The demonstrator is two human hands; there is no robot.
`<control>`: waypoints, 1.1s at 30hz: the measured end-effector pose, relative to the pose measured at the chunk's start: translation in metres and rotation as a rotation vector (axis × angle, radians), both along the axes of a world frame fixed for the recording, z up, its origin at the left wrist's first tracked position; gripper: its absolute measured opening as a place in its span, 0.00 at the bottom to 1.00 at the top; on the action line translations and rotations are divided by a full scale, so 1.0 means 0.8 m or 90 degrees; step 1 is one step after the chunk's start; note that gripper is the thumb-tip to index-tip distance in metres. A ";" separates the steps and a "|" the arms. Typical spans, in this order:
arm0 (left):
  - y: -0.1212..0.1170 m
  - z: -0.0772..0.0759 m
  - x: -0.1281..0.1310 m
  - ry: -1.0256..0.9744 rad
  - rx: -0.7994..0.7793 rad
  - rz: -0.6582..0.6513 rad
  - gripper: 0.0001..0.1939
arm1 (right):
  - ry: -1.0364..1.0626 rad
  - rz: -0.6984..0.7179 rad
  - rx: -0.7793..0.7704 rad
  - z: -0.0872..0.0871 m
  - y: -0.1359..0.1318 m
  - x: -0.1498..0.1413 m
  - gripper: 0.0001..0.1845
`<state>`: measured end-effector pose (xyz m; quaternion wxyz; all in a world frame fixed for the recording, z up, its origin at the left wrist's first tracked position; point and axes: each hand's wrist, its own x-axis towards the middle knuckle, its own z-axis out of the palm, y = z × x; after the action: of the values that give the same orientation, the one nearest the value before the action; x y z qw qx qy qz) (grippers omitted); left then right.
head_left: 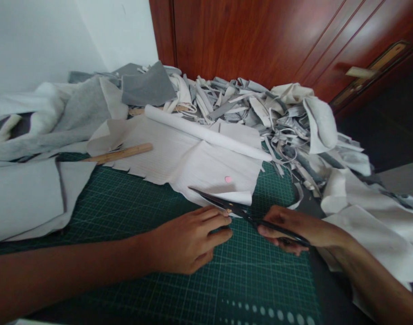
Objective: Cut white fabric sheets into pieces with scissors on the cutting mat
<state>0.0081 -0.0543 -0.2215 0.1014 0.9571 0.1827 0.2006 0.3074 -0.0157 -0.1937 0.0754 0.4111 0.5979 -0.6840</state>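
My right hand (287, 229) is closed around the handles of a pair of black scissors (238, 211), its fingers in the loops. The scissors point left, and their blades lie along the near edge of an off-white fabric sheet (179, 155). Beside the scissors' pivot, my left hand (192, 237) has bent fingers, with its index fingertip pinching the sheet's near edge; the thumb is mostly hidden. A small pink dot (228, 179) lies on the fabric just beyond the blades. The sheet's left lower edge is notched, and part of it is rolled at the far side.
Beneath everything is a green gridded cutting mat (125, 212). A pointed wooden stick (121, 153) rests across the sheet's left end. Grey and white fabric pieces (26, 194) lie left. A heap of offcuts (226, 99) runs along the back, before a red-brown door (247, 40). More fabric (372, 225) lies right.
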 end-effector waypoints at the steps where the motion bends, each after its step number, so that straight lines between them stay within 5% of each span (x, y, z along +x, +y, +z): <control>1: 0.000 0.000 0.000 0.002 -0.002 0.001 0.17 | -0.006 -0.001 0.007 0.000 -0.001 0.000 0.35; 33: 0.001 0.001 -0.001 -0.003 -0.002 -0.009 0.17 | -0.045 -0.048 -0.005 -0.002 0.002 -0.002 0.31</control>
<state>0.0076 -0.0534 -0.2206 0.1045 0.9578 0.1758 0.2022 0.3057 -0.0145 -0.1953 0.0725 0.4571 0.5760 -0.6738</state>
